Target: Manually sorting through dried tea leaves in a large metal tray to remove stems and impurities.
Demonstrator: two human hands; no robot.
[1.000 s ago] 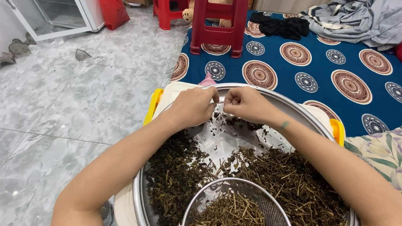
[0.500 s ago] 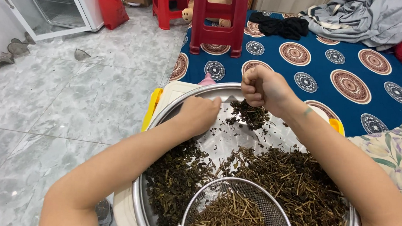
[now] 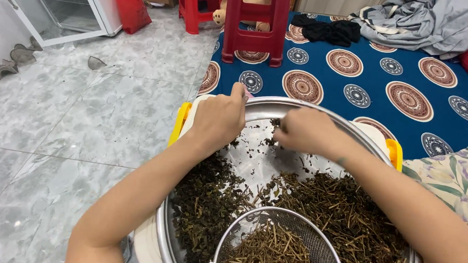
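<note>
Big basin (image 3: 322,111): a wide round metal basin, its far rim just beyond both hands; it rests on a pale box with yellow clips (image 3: 178,124) that shows at either side.
Basin contents, left: dark crumpled dried leaves (image 3: 204,200) heaped under the left forearm.
Basin contents, right: a pile of brownish dried stems (image 3: 347,219) mixed with bits of leaf, under the right forearm.
Basin contents, middle: bare pale bottom between the two heaps, dotted with loose leaf crumbs just below the hands.
Sieve (image 3: 275,248): a round wire-mesh sieve with a metal rim, lying in the near part of the basin, well back from the hands, between the forearms; it holds short, straight stem pieces.
Left hand (image 3: 218,117): at the far left rim of the basin, fingers curled inward, thumb pointing up past the rim; whether it pinches anything I cannot tell.
Right hand (image 3: 304,131): palm down just inside the far rim, fingers bent and drawn together over a small cluster of leaf bits (image 3: 273,129); the fingertips appear to touch them.
Between the hands: a narrow gap, the hands near each other but apart.
Beyond the hands: blue patterned mat (image 3: 367,85) with a red plastic stool (image 3: 251,24) on it.
Left of the hands: grey marble floor (image 3: 83,111).
</note>
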